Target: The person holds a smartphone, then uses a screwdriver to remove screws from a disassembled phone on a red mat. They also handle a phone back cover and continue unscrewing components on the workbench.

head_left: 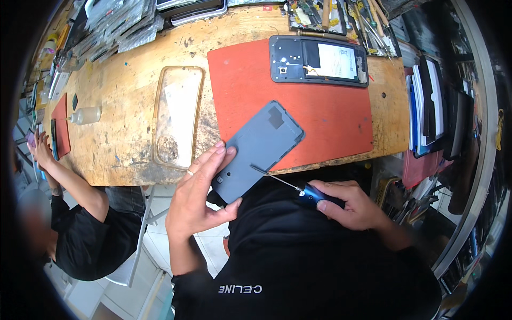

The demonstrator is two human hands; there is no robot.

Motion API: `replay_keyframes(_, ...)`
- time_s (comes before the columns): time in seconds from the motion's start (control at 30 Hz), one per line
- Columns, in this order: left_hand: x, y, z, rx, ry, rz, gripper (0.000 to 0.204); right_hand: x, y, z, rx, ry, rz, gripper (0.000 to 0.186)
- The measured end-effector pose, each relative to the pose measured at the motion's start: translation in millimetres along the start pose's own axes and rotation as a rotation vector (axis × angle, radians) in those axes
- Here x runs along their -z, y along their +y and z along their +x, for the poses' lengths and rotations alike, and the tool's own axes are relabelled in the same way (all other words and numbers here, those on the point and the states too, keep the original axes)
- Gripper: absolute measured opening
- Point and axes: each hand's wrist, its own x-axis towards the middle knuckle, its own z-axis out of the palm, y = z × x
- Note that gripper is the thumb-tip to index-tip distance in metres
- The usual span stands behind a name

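My left hand [201,193] grips a grey phone back cover [257,145] along its lower left edge, thumb beneath and fingers on top. The cover is tilted over the front edge of a red mat [333,117], its inner face up, with a dark patch near the far end. Between the thumb and fingers of my right hand [346,202] is a thin-shafted tool with a blue handle [314,195]. Its dark tip meets the right edge of the cover, or lies just over it. An opened phone [320,61] with a white battery lies at the mat's far edge.
A clear yellowed phone case [178,114] lies left of the mat on the wooden table [128,101]. Trays of hand tools [341,18] and plastic packets [114,26] line the back. At far left sits a co-worker [90,229], near a small bottle [87,115]. Folders [429,101] stand at right.
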Motion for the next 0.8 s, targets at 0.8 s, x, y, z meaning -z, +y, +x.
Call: replay_keyframes(0.8,20,-5,6,-0.003,-0.123,-0.005,0.098,-4,18,-18,-0.081,0.096,0.177,0.051)
